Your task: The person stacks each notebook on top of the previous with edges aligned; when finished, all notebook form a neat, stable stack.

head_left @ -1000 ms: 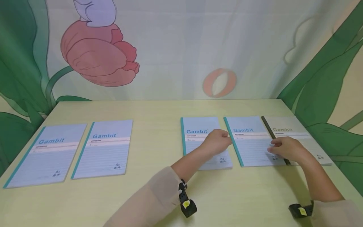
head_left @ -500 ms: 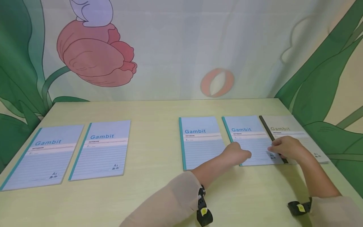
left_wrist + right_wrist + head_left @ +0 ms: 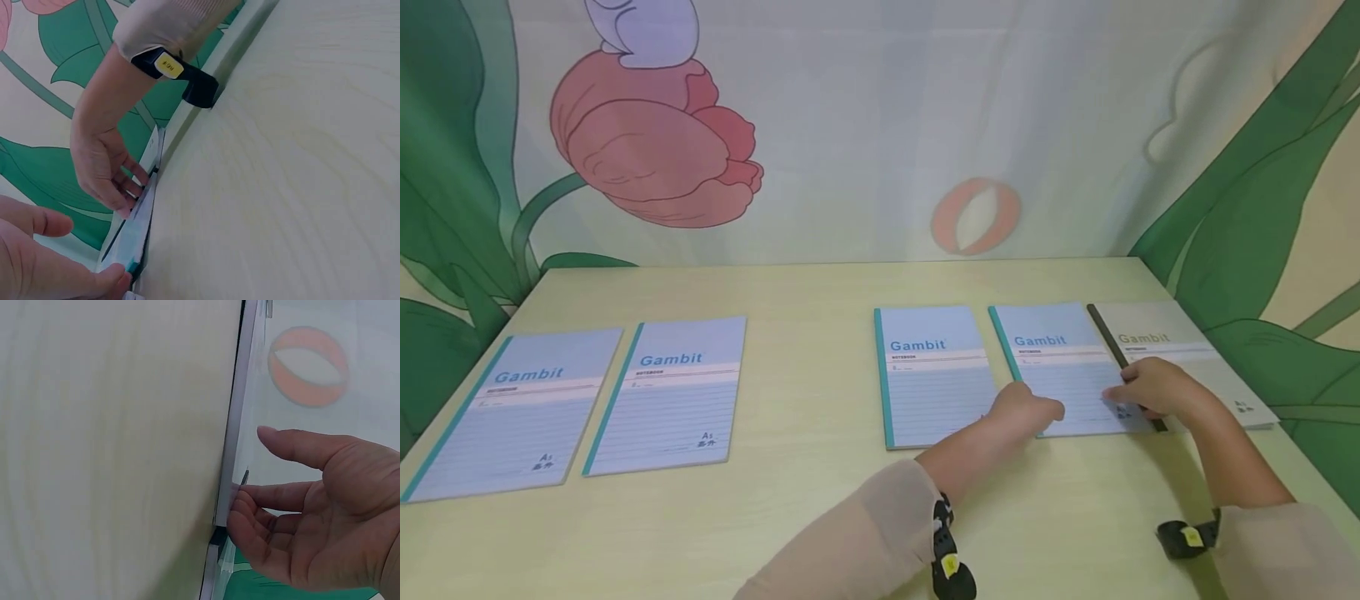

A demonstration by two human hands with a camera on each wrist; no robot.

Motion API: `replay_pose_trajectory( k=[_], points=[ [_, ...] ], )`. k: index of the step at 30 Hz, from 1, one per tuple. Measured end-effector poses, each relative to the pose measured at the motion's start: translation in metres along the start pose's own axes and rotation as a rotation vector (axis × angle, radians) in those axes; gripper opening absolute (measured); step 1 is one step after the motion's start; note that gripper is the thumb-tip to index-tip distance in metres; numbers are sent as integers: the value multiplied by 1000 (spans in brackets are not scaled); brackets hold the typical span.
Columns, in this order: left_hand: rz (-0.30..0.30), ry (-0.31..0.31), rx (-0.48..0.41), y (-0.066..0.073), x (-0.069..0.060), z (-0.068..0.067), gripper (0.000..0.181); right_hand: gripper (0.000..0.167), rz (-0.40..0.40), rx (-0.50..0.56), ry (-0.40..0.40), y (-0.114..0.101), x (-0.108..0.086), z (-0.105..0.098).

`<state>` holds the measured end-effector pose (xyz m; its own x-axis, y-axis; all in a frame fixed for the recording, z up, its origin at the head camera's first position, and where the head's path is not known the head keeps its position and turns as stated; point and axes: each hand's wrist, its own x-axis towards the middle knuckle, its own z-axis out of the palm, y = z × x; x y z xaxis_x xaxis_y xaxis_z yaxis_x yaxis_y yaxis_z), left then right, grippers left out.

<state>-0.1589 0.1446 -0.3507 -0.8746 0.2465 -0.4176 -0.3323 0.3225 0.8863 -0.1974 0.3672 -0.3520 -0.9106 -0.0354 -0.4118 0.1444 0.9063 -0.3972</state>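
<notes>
A blue Gambit notebook with a teal spine (image 3: 1060, 383) lies flat between my hands. At its lower left corner is my left hand (image 3: 1018, 410), fingertips touching the teal spine (image 3: 133, 266) in the left wrist view, with the thumb lifted. My right hand (image 3: 1165, 390) stays at its right side, over the dark spine of a grey Gambit notebook (image 3: 1225, 392). The right wrist view shows the fingers of my right hand (image 3: 312, 509) bent loosely against the notebook's edge (image 3: 240, 394), thumb raised. Neither hand grips anything.
Another blue notebook (image 3: 932, 396) lies just left of the middle one, its lower right corner behind my left hand. Two more blue notebooks (image 3: 523, 417) (image 3: 670, 400) are on the left of the pale wooden table (image 3: 812, 358). A printed curtain hangs behind.
My left hand has moved right and nearer from over the neighbouring notebook to the lower left corner of the one beside it. My right hand has barely shifted.
</notes>
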Motion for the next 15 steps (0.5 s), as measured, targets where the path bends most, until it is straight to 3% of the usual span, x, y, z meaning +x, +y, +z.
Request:
replay_pose_trajectory(
  k=[5,8,15],
  points=[
    [6,55,-65,0,0,5,36,60,32,-25,13,2,2,1],
    [45,68,-90,0,0,8,26,59,36,-41,21,1,1,1],
    [138,134,-26,-3,6,14,12,56,39,-62,25,-2,0,3]
  ],
)
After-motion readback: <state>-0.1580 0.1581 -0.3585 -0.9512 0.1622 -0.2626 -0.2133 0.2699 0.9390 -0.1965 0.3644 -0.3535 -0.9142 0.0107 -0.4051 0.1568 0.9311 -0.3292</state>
